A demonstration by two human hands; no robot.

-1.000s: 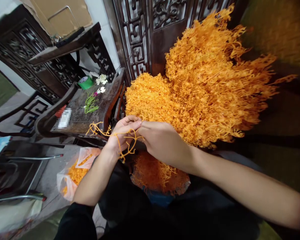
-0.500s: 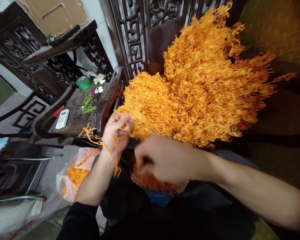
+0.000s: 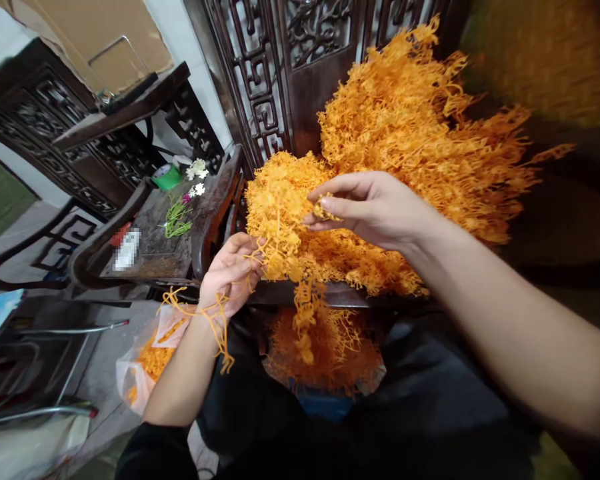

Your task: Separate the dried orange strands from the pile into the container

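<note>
- A dark carved panel (image 3: 307,100) stands toward twelve o'clock; near ten, a wooden chair (image 3: 200,223) carries green tape (image 3: 166,177), white flowers (image 3: 197,170) and green stems (image 3: 177,217).
- An orange pile (image 3: 405,153), thin and tangled, covers a wooden surface (image 3: 275,293) from twelve to three o'clock.
- The left hand (image 3: 227,277), near eight, pinches branching strands (image 3: 207,312) between thumb and fingertips, the ends dangling.
- The right hand (image 3: 380,210), toward two, curls thumb and fingers round a small tuft (image 3: 325,208) over the pile.
- A loose clump (image 3: 307,313) sits toward six, above a tub (image 3: 274,367) of more orange bits; whether it hangs or falls is unclear.
- A plastic bag (image 3: 125,363) at eight holds orange pieces.
- A light grip close to the joints seems best: strands this thin probably snap or snag if tugged.
</note>
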